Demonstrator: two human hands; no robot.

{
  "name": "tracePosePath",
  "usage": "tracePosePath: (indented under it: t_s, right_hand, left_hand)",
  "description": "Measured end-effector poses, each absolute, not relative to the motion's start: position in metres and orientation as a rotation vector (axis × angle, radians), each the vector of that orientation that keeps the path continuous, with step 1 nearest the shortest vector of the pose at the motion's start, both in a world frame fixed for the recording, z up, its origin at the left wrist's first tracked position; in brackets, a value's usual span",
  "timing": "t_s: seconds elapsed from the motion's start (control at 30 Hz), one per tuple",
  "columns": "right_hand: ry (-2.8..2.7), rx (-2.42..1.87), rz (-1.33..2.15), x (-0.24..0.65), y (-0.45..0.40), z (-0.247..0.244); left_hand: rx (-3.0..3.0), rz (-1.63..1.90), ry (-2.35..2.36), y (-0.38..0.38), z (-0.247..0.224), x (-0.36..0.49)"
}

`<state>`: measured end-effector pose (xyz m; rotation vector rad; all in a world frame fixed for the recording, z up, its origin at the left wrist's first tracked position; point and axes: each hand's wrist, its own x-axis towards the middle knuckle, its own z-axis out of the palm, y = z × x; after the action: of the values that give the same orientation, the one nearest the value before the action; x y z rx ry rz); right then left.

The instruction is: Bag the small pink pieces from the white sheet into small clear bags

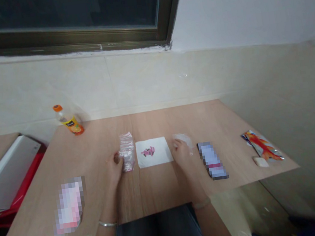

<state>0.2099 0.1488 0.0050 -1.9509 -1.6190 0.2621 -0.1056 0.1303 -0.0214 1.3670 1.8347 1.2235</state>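
Note:
A white paper sheet (162, 150) with small pink and dark pieces (148, 151) on it lies on the wooden table (156, 192). Left of the sheet is a row of overlapping clear packets (127, 151) with pinkish edges. My left hand (116, 166) rests at the left edge of these packets, fingers curled; what its fingertips grip is too small to tell. To the right of the sheet, my right hand (182, 152) has its fingers bent together over a clear plastic bag (186, 140), touching its left part.
An orange-capped bottle (70, 121) stands at the back left. Blurred phone-like objects lie at the front left (69, 206) and right (212, 160). Farther right are a colourful packet (264, 146) and a small white object (260, 161). A wall runs behind the table.

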Motion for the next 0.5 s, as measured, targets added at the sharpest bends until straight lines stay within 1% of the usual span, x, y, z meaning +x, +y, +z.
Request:
tracePosePath:
  t_s: [0.1,0.2,0.5]
  right_hand:
    - [-1.646,-2.09,0.204,0.244,0.133,0.005]
    - [-1.708,-2.077,0.237,0.253,0.121,0.01]
    - [-1.607,-2.047,0.25,0.244,0.115,0.023]
  left_hand:
    - [1.569,1.214,1.961,0.127,-0.017,-0.098]
    - [1.667,1.23,2.001,0.123,-0.007,-0.086]
    - [1.757,1.314,1.779,0.096,0.026,-0.038]
